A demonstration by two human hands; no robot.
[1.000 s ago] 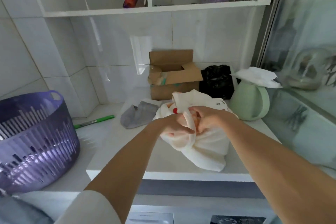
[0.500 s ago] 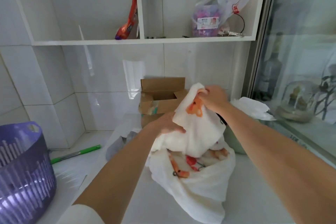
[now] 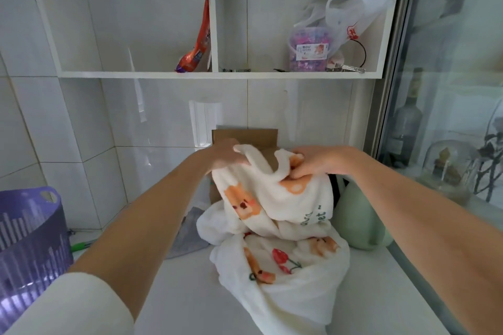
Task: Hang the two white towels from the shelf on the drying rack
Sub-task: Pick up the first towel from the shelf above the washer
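Observation:
A white towel (image 3: 275,198) printed with orange animals is lifted off the white counter (image 3: 190,294). My left hand (image 3: 226,155) grips its upper left edge and my right hand (image 3: 318,162) pinches its upper right edge, so the top edge sags between them. Below it a second white towel (image 3: 294,280), printed with orange animals and red cherries, lies crumpled on the counter, touching the lifted one. No drying rack is in view.
A purple slotted laundry basket (image 3: 30,242) stands at the left. A cardboard box (image 3: 245,137), a grey cloth (image 3: 187,236) and a green jug (image 3: 356,223) sit behind the towels. A wall shelf (image 3: 217,75) hangs above. A glass door (image 3: 449,90) bounds the right side.
Both hands have raised the upper towel off the heap and moved apart along its top edge, spreading it. The view has tilted upward, showing more of the wall shelf.

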